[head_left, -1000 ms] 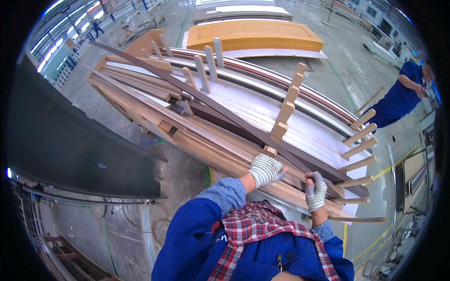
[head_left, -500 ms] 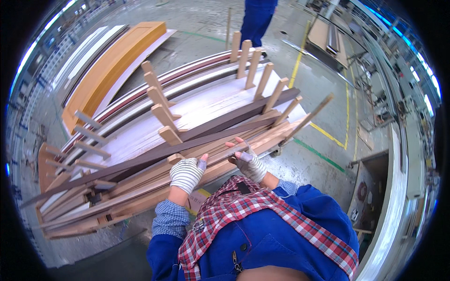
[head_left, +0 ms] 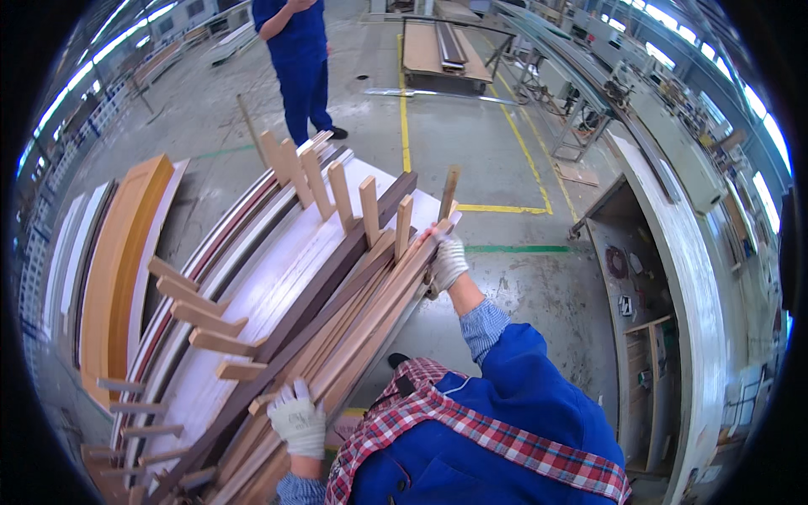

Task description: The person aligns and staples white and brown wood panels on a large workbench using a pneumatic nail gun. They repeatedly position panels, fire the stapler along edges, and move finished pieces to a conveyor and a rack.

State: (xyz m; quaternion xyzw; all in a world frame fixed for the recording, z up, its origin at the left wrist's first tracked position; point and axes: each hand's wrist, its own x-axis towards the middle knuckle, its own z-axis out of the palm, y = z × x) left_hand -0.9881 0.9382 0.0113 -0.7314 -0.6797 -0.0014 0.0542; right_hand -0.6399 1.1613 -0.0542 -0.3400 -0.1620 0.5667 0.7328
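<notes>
Long light-brown wooden strips (head_left: 370, 313) lie lengthwise along the near side of a rack with upright wooden pegs (head_left: 370, 210). My left hand (head_left: 298, 425), in a white knitted glove with bare fingertips, rests on the strips near their lower part, fingers stretched and somewhat apart. Toward the far end, my right hand (head_left: 449, 263), in a similar glove, is closed round the end of a strip; its fingertips show over the top, and the thumb is hard to make out. Beside these strips lie dark brown boards (head_left: 332, 268).
White panels (head_left: 295, 252) fill the middle of the rack. Orange-brown door panels (head_left: 126, 278) stand to the left. A person in blue (head_left: 295, 67) stands beyond the rack. At right is a long workbench (head_left: 682, 269) with open shelves; a trolley (head_left: 425, 50) carries boards at the back.
My view has swung to the right. My right hand has moved out to the far end of the strips and gripped there; the left has come down onto them. The small piece between my hands no longer shows.
</notes>
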